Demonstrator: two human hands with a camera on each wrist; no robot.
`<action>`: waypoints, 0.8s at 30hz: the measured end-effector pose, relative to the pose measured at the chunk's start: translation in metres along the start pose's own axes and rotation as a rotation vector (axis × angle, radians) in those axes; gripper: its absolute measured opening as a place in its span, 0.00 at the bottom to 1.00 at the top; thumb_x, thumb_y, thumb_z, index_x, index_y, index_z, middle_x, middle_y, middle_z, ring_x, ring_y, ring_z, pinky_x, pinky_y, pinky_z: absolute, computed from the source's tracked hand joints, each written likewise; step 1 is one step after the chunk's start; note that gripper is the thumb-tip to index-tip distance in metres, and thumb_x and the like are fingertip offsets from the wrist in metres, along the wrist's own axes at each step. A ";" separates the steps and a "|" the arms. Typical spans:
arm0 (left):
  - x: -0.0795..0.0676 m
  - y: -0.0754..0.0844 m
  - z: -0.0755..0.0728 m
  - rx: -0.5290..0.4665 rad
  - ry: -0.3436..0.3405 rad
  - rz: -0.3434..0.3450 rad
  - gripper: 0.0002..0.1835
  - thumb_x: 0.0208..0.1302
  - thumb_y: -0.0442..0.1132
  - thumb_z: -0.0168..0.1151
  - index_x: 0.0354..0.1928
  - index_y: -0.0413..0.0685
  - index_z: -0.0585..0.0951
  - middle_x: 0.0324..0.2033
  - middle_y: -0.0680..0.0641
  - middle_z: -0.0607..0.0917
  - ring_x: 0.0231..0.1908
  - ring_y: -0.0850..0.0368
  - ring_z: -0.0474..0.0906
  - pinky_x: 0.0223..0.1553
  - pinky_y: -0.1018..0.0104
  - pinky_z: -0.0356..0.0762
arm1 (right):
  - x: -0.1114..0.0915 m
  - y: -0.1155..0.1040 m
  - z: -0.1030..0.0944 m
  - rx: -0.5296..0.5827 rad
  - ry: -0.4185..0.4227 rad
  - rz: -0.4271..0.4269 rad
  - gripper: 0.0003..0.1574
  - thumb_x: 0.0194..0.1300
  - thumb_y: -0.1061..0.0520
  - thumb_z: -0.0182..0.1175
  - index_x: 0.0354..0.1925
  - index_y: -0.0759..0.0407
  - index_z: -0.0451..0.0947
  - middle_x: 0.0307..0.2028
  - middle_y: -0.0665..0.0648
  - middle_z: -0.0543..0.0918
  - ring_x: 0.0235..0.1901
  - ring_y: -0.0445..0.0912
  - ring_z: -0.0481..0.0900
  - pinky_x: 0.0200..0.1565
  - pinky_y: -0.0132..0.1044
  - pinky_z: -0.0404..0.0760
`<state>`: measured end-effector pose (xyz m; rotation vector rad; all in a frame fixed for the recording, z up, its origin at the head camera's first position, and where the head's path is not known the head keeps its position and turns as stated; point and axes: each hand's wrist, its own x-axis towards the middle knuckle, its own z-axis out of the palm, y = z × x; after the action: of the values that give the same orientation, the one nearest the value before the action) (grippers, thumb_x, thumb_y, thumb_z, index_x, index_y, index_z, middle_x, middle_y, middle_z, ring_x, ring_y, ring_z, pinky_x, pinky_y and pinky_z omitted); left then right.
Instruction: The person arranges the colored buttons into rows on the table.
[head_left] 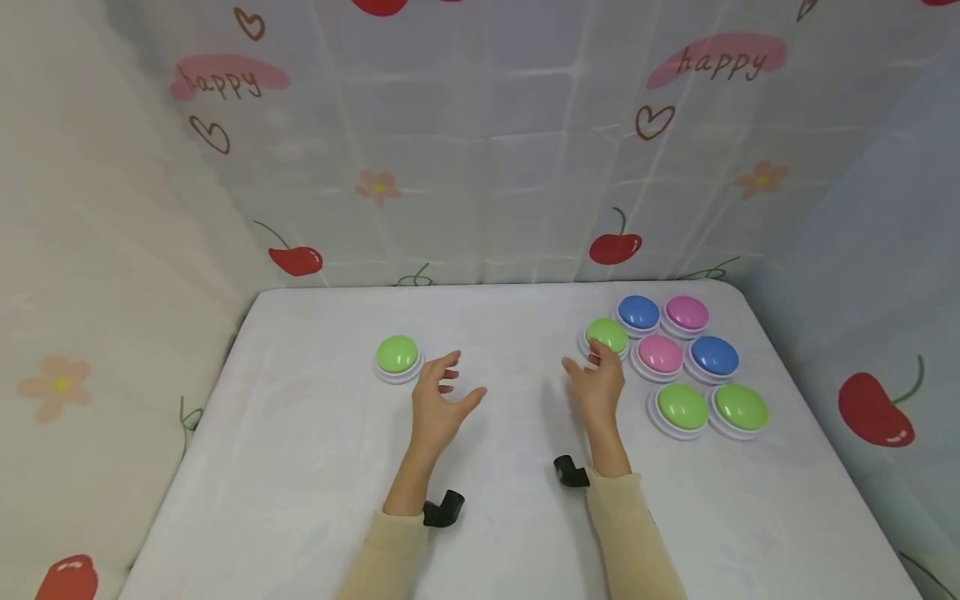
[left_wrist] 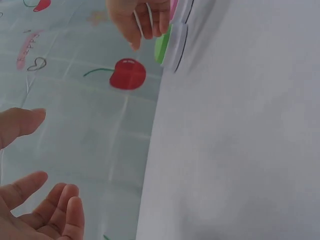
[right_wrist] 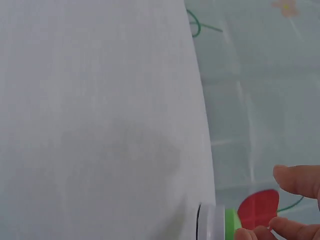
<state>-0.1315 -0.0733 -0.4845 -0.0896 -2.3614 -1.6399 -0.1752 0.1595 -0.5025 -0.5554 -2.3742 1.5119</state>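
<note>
My left hand (head_left: 438, 408) is over the table with thumb and fingers spread, holding nothing. Nearest to it, just to the left, a round green push button (head_left: 397, 354) on a white base sits by itself. My right hand (head_left: 597, 390) is at the near edge of another green button (head_left: 604, 333), its fingers loosely bent and partly covering it; whether they touch it I cannot tell. In the right wrist view, that button's green cap (right_wrist: 230, 224) shows beside the fingers. Next to it are a blue button (head_left: 639, 312) and a pink button (head_left: 660, 354).
Farther right in the same cluster stand a second pink button (head_left: 687, 313), a second blue button (head_left: 715, 357) and two more green buttons, one nearer the middle (head_left: 683, 407) and one outermost (head_left: 742, 407). A cherry-printed curtain (head_left: 480, 167) surrounds the white table (head_left: 300, 475).
</note>
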 end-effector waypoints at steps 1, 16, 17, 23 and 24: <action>-0.003 0.000 0.004 -0.005 -0.014 0.005 0.33 0.48 0.35 0.76 0.59 0.44 0.77 0.51 0.42 0.80 0.47 0.46 0.77 0.47 0.55 0.77 | 0.003 0.004 -0.006 -0.005 0.035 0.003 0.38 0.55 0.63 0.69 0.62 0.71 0.69 0.56 0.70 0.74 0.54 0.61 0.74 0.56 0.51 0.77; -0.027 -0.003 0.037 -0.020 -0.129 -0.006 0.32 0.49 0.36 0.76 0.59 0.44 0.77 0.51 0.38 0.80 0.46 0.49 0.78 0.47 0.59 0.78 | 0.038 0.034 -0.025 -0.169 0.091 -0.036 0.42 0.52 0.65 0.68 0.63 0.75 0.66 0.57 0.77 0.72 0.60 0.68 0.67 0.67 0.58 0.60; -0.028 -0.004 0.039 -0.021 -0.135 -0.013 0.32 0.49 0.37 0.76 0.60 0.44 0.77 0.52 0.38 0.80 0.47 0.49 0.78 0.47 0.60 0.78 | 0.039 0.035 -0.025 -0.170 0.089 -0.036 0.43 0.51 0.65 0.68 0.64 0.75 0.66 0.58 0.77 0.72 0.61 0.68 0.67 0.68 0.58 0.59; -0.029 -0.007 0.045 -0.058 -0.150 -0.044 0.33 0.51 0.37 0.75 0.60 0.40 0.76 0.52 0.37 0.80 0.47 0.48 0.78 0.46 0.63 0.77 | 0.045 0.039 -0.020 -0.164 0.091 -0.045 0.43 0.50 0.65 0.70 0.63 0.74 0.66 0.59 0.76 0.73 0.63 0.67 0.67 0.69 0.57 0.59; -0.029 -0.007 0.046 -0.066 -0.148 -0.046 0.33 0.51 0.37 0.75 0.60 0.39 0.76 0.51 0.37 0.80 0.46 0.48 0.78 0.46 0.63 0.77 | 0.045 0.039 -0.019 -0.166 0.089 -0.047 0.43 0.50 0.64 0.70 0.63 0.74 0.67 0.59 0.76 0.73 0.62 0.67 0.68 0.69 0.56 0.59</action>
<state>-0.1131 -0.0305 -0.5133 -0.1765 -2.4340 -1.7905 -0.2008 0.2105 -0.5290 -0.5867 -2.4394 1.2522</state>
